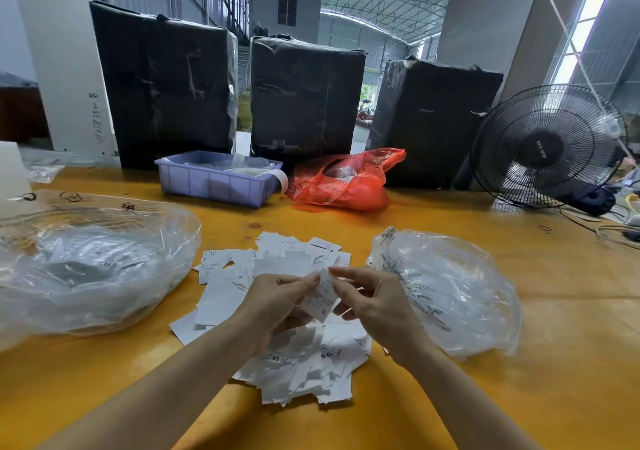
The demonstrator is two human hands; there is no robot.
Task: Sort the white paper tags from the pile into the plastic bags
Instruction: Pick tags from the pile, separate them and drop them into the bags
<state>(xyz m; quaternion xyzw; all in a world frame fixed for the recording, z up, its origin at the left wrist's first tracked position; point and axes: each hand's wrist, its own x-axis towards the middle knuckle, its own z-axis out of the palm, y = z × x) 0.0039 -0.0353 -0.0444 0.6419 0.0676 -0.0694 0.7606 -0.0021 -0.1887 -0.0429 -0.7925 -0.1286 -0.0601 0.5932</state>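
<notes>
Currently, both hands are raised just above the pile of tags (298, 356), which lies on the yellow table (519, 397) directly in front of the person. The left hand (277, 305) and the right hand (374, 305) each pinch the same single tag (320, 297) between thumb and fingertips, holding it upright between them with its printed face toward the camera; in all likelihood the size marking is being read before the tag is assigned. Two clear plastic bags lie open on the table, one on each side of the pile. The left bag (93, 266) already contains a visible quantity of white tags. The right bag (450, 293) appears nearly empty, though its crumpled, reflective film makes the contents hard to confirm. Judged from this, sorting is under way but far from complete: a large number of loose tags remain spread between the two bags, some showing size letters. Further back stand a lilac tray (214, 182), a red bag (343, 182), a black fan (547, 148) and three wrapped black bales (304, 96), none involved at present.
</notes>
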